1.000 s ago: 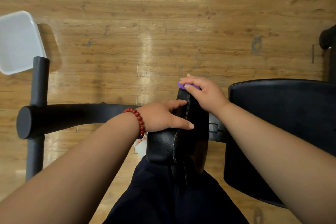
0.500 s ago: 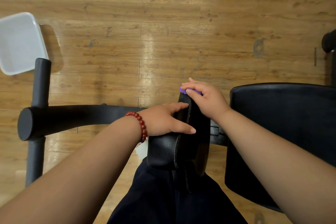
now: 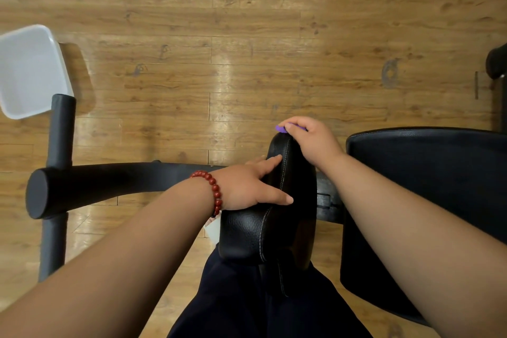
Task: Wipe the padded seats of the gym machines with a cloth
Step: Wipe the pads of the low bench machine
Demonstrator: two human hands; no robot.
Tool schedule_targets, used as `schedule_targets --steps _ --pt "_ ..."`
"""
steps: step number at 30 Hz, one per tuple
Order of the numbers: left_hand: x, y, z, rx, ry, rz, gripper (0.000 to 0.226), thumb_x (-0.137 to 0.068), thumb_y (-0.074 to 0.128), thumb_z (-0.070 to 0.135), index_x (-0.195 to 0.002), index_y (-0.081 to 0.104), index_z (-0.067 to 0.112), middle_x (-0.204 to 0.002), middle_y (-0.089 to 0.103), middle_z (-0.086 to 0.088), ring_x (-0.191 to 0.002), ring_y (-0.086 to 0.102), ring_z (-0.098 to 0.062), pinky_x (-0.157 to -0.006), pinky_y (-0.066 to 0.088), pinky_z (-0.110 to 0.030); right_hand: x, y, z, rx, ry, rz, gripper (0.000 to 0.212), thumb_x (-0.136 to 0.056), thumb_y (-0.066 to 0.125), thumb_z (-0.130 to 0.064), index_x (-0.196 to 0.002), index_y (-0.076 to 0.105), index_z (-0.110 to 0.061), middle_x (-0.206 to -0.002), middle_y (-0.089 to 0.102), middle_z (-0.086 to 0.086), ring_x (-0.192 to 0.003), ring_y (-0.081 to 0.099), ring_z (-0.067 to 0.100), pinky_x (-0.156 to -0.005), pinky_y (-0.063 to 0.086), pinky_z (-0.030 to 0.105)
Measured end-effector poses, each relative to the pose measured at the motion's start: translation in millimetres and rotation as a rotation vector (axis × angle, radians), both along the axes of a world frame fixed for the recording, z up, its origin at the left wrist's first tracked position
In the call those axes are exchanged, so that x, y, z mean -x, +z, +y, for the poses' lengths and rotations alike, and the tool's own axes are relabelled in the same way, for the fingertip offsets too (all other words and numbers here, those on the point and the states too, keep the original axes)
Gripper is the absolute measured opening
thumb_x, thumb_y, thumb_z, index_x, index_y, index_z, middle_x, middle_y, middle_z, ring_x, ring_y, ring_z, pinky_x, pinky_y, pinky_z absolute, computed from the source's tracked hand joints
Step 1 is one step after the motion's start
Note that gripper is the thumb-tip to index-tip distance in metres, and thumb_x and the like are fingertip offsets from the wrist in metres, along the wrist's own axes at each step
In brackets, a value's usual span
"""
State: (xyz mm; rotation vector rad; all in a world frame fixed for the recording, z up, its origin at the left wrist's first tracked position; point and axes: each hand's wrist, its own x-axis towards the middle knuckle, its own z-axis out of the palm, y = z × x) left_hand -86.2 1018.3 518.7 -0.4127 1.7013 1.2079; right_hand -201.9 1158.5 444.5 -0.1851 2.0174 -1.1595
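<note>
A narrow black padded seat (image 3: pixel 247 230) with white stitching stands edge-on in the middle of the head view. My left hand (image 3: pixel 247 186), with a red bead bracelet at the wrist, rests on the pad's left side, fingers straight and thumb laid across its top. My right hand (image 3: pixel 312 143) is at the pad's far end, fingers curled round a purple cloth (image 3: pixel 281 128) that is mostly hidden under them. A second, wider black pad (image 3: pixel 428 173) lies to the right, partly behind my right forearm.
A black machine frame with a padded roller (image 3: pixel 82 186) and an upright post (image 3: pixel 59 173) crosses the left side. A white plastic tub (image 3: pixel 27 71) sits on the wooden floor at far left. Another black part (image 3: pixel 498 63) shows at the right edge. My dark trousers fill the bottom.
My right hand with the purple cloth has moved slightly farther along to the pad's far tip. The left hand stays on the pad's side.
</note>
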Motion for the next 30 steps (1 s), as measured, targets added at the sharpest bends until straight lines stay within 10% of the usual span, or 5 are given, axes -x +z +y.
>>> schedule_targets --steps 4,14,22,30 --pt "0 1 0 -0.003 0.000 0.001 0.106 -0.066 0.071 0.059 -0.152 0.013 0.041 -0.161 0.009 0.014 -0.146 0.016 -0.007 -0.121 0.016 -0.036 15 -6 -7 -0.189 0.000 -0.112 0.019 -0.096 0.053 -0.017 -0.097 0.072 -0.019 -0.090 0.064 -0.013 -0.084 0.056 0.003 -0.070 0.042 0.015" --pt "-3 10 1 0.022 0.036 0.010 0.091 -0.079 0.072 0.049 -0.153 0.023 0.031 -0.157 0.023 0.014 -0.141 0.027 -0.004 -0.118 0.019 -0.027 -5 8 10 0.131 0.340 0.101 0.023 -0.094 0.057 -0.003 -0.102 0.071 -0.020 -0.112 0.064 -0.011 -0.128 0.041 0.002 -0.109 0.028 0.013" --pt "-11 25 2 0.005 0.054 0.059 0.062 -0.093 0.059 0.038 -0.149 0.037 0.023 -0.156 0.026 0.012 -0.143 0.023 -0.006 -0.101 0.014 -0.011 -52 17 21 0.141 0.072 0.219 0.027 -0.093 0.056 0.002 -0.102 0.071 -0.020 -0.114 0.063 -0.007 -0.134 0.034 0.006 -0.102 0.024 0.002" --pt "-31 41 3 0.060 0.025 0.188 0.050 -0.098 0.048 0.039 -0.145 0.043 0.023 -0.153 0.036 0.007 -0.141 0.030 -0.010 -0.112 0.020 -0.023 -82 39 27 0.101 -0.020 0.158 0.026 -0.095 0.054 -0.003 -0.102 0.071 -0.022 -0.114 0.062 -0.015 -0.133 0.031 -0.003 -0.098 0.021 -0.003"
